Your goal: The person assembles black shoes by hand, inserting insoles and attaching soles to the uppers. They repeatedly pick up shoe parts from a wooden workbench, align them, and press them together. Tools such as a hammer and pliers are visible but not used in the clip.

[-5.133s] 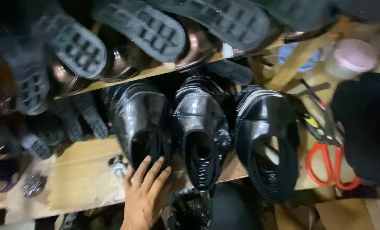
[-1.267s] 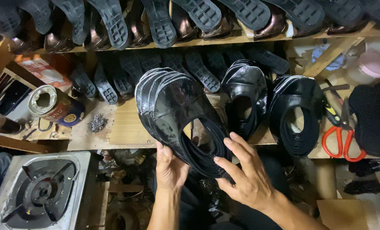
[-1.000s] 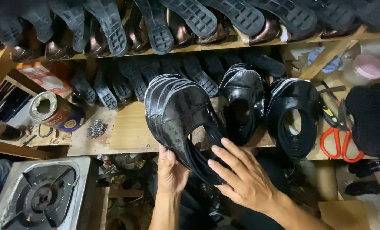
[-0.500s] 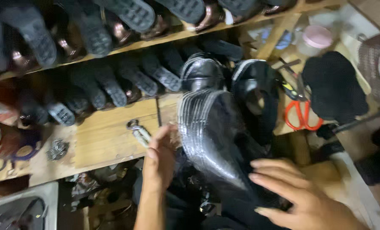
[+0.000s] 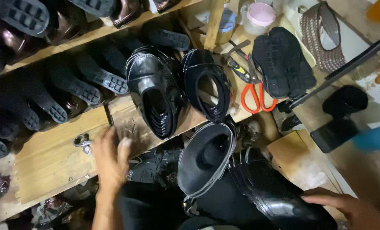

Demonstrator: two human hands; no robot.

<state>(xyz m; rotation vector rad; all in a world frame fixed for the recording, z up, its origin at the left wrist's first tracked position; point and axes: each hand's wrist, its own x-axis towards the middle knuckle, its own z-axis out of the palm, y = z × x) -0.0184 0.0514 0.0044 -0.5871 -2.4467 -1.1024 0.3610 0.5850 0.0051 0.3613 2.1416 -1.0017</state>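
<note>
My right hand [image 5: 347, 208] is at the bottom right, its fingers laid over the end of a stack of glossy black shoe uppers [image 5: 271, 194] that it holds low, below the shelf. Beside that stack stands a black upper with a dark form inside it [image 5: 205, 157]. My left hand [image 5: 111, 159] is blurred. It rests fingers apart on the front edge of the wooden shelf [image 5: 49, 157] and holds nothing, with a small metal piece [image 5: 82, 141] nearest to it. Two more stacks of black uppers [image 5: 156, 93] [image 5: 207, 83] stand on the shelf.
Red-handled scissors [image 5: 256, 96] and pliers lie right of the stacks, next to black soles [image 5: 283, 59]. A pink-lidded jar [image 5: 260, 15] stands at the back. Finished shoes with treaded soles [image 5: 92, 76] fill the shelf's left and the one above. A black stand [image 5: 341, 117] is at the right.
The stack of uppers has come down off the shelf to the lower right in my right hand. My left hand has let go of it and now lies on the shelf edge.
</note>
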